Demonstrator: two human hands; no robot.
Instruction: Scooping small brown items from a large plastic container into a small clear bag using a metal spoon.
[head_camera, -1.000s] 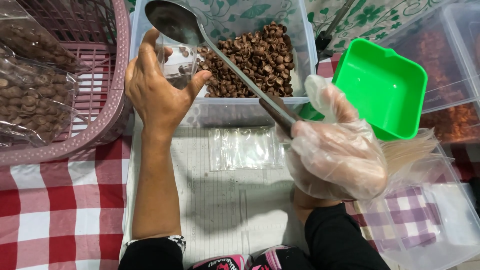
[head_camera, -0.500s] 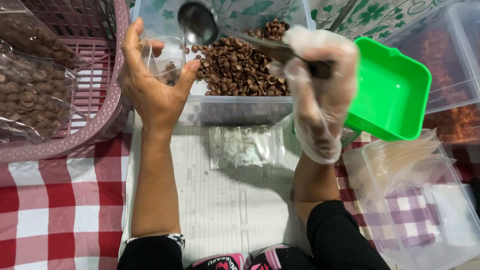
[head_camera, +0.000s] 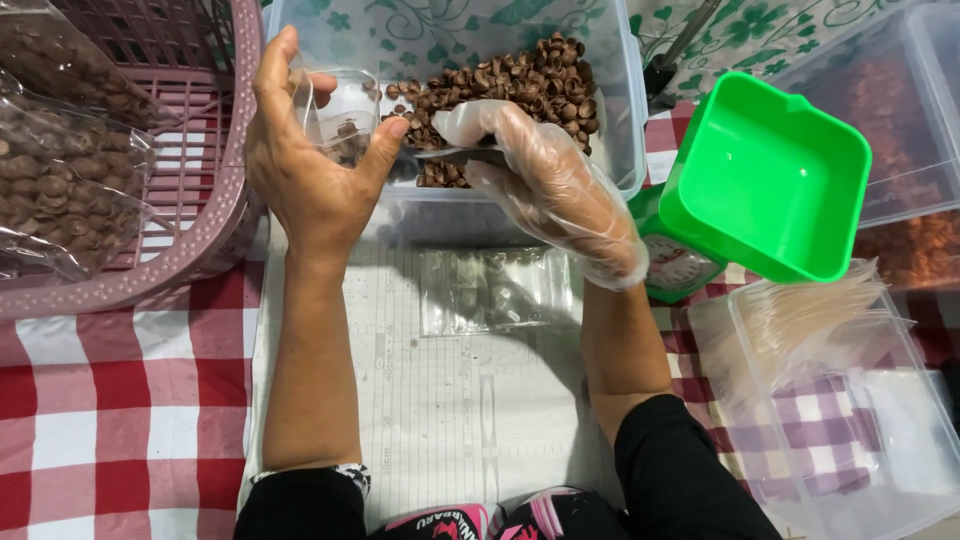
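Left hand (head_camera: 310, 180) pinches a small clear bag (head_camera: 340, 115) open over the clear tub's (head_camera: 610, 90) left corner. Gloved right hand (head_camera: 550, 185) grips a spoon handle (head_camera: 465, 155) – it runs sideways, pointing left at the bag, bowl end hidden behind the left thumb.

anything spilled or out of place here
Nothing looks spilled. The brown snack pieces stay inside the clear tub, and a few sit in the small clear bag held by the left hand. Only the green tray stands out, sitting tilted on the scale.
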